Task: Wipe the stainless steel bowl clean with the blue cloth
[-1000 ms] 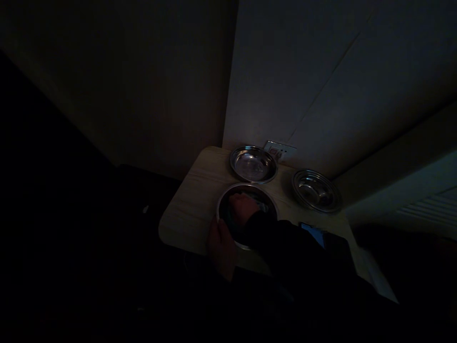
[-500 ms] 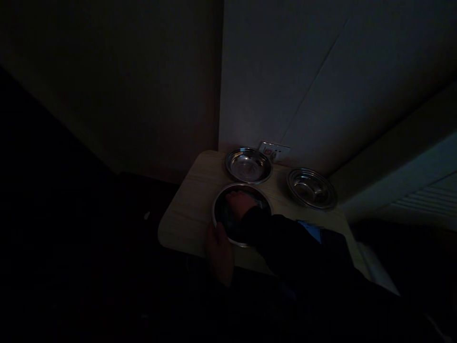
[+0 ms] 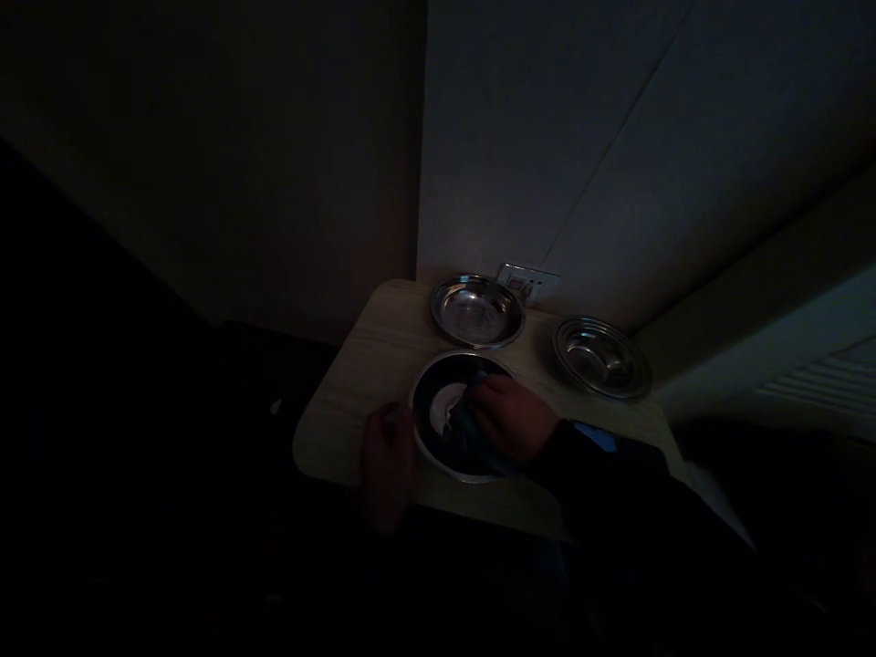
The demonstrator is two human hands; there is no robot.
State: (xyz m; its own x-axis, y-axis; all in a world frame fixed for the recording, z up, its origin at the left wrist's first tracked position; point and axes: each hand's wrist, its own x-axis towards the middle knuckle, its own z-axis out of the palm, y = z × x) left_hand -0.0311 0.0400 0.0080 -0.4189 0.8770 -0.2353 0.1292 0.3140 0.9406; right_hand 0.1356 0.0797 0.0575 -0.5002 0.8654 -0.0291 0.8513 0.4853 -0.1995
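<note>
The scene is very dark. A steel bowl sits at the near edge of a small wooden table. My right hand is inside the bowl, closed over a dark cloth pressed against the metal. My left hand rests at the bowl's left rim, on the table edge, fingers curled against the rim. Two other steel bowls stand behind: one straight back, one at the back right.
A wall socket plate sits on the wall behind the far bowl. Something blue shows beside my right sleeve. The table is in a wall corner; a white slatted surface lies to the right.
My right hand has moved with the cloth from the bowl's far side toward its right, baring the shiny bottom at left. My left hand slid leftward along the rim.
</note>
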